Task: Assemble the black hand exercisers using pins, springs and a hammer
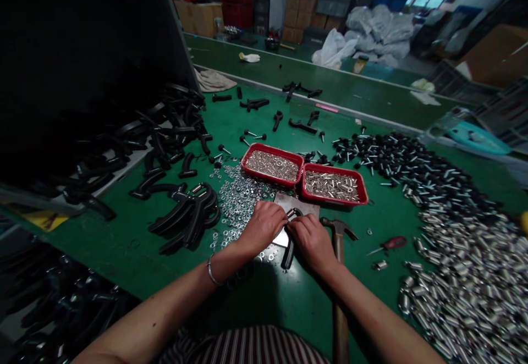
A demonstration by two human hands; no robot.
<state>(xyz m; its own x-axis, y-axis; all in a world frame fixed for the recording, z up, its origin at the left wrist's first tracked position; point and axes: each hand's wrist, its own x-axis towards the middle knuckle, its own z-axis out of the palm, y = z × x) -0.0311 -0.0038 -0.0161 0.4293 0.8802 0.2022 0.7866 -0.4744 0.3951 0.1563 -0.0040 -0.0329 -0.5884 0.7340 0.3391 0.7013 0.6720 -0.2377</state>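
Note:
A black hand grip (287, 254) with a curved end lies over a small metal plate (305, 205) in front of me. My left hand (263, 225) is closed, its fingertips pinched together at the hand grip's upper part; anything small between them is hidden. My right hand (312, 241) is closed on the same hand grip from the right. Beside that hand lies a hammer (339, 243) with a wooden handle. Loose nuts (239, 199) are spread to the left of my left hand. Several black hand grips with springs (190, 215) lie in a heap farther left.
Two red trays hold small metal parts: the left tray (268, 176) and the right tray (335, 200). A screwdriver (388, 244) lies right of the hammer. Springs (457, 287) and black-headed bolts (412, 169) are heaped at right. Black handles (160, 138) spill from a large bin at left.

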